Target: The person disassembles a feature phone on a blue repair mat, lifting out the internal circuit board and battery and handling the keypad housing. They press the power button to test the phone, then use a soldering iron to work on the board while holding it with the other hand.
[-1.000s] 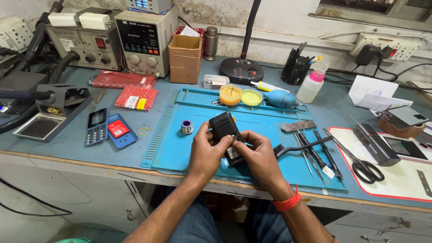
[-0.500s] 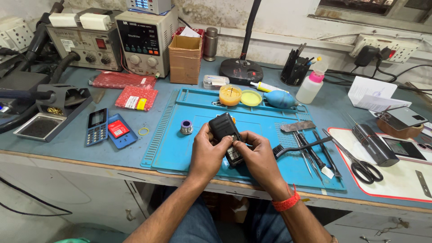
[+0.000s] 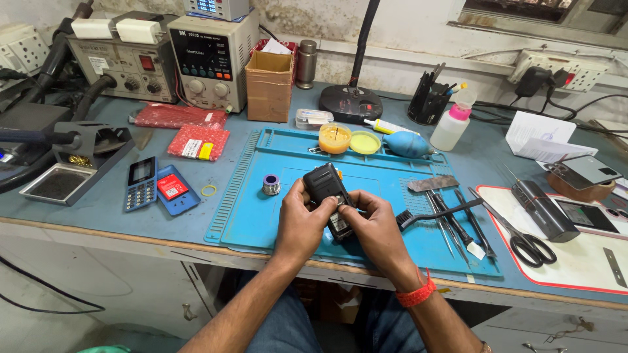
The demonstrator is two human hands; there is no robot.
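My left hand (image 3: pixel 302 221) and right hand (image 3: pixel 374 225) are both clamped on the small black phone (image 3: pixel 329 196), held tilted just above the blue work mat (image 3: pixel 261 216), thumbs pressing its upper half. I judge it best to keep the grip even, prise gently along the seam, and stay low over the mat so nothing drops far. The solder spool (image 3: pixel 271 184) sits near left, the black brush (image 3: pixel 432 212) and tweezers (image 3: pixel 439 219) near right.

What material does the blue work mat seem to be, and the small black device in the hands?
The blue work mat looks like matte silicone or rubber: dull surface, moulded ridges and compartments. The small black device, held by the left hand and right hand, looks like hard matte plastic, though metal parts cannot be ruled out.
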